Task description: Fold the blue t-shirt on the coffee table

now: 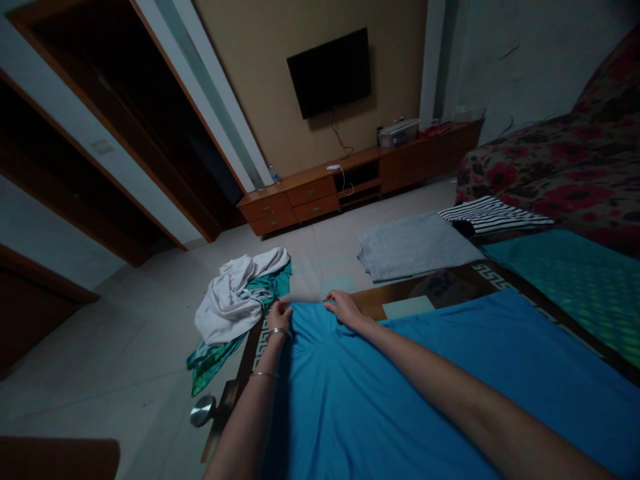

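so my left hand [279,315] is pinching the far edge of the blue shirt [400,387] spread on the table [373,301]; right hand [344,308] lies flat on it, fingers loose; probably it slides off toward that clothes pile [235,300] if I tug unevenly

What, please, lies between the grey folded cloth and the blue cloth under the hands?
In the head view, a strip of bare patterned table top separates the grey folded cloth from the blue cloth.
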`<state>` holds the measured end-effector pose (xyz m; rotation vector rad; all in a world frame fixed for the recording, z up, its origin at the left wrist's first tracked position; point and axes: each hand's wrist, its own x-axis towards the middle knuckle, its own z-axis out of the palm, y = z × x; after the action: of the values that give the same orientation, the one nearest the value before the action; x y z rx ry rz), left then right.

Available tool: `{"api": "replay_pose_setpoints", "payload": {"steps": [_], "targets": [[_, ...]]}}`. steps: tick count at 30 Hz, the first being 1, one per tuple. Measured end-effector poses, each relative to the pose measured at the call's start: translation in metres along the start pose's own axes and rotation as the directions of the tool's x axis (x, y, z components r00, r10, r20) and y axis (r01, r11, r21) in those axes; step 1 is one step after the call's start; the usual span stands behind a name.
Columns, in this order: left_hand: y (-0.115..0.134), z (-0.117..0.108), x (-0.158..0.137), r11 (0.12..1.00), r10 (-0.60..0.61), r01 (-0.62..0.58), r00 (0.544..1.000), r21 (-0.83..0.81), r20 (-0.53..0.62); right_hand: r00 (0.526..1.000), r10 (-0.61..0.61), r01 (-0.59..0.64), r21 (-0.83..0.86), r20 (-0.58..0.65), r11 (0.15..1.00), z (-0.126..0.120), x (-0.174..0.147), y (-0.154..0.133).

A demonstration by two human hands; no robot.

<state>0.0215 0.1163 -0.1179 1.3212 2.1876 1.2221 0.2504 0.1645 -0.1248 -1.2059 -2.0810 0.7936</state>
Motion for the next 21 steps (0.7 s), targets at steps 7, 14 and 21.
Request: {"api": "replay_pose_setpoints", "payload": {"steps": [7,14,21], "targets": [[0.012,-0.007,-0.02,0.97,0.141,-0.122,0.987,0.21,-0.078,0.987,-0.113,0.11,-0.035,-0.11,0.993,-0.062,-0.033,0.016],[0.02,-0.003,-0.071,0.651,0.565,-0.705,0.698,0.282,0.441,0.938,-0.344,0.343,-0.258,0.044,0.903,-0.148,-0.165,0.06],[0.034,0.029,-0.078,0.579,0.312,-0.648,0.736,0.494,0.6,0.956,-0.292,0.274,-0.419,0.023,0.866,-0.157,-0.191,0.1]]}}
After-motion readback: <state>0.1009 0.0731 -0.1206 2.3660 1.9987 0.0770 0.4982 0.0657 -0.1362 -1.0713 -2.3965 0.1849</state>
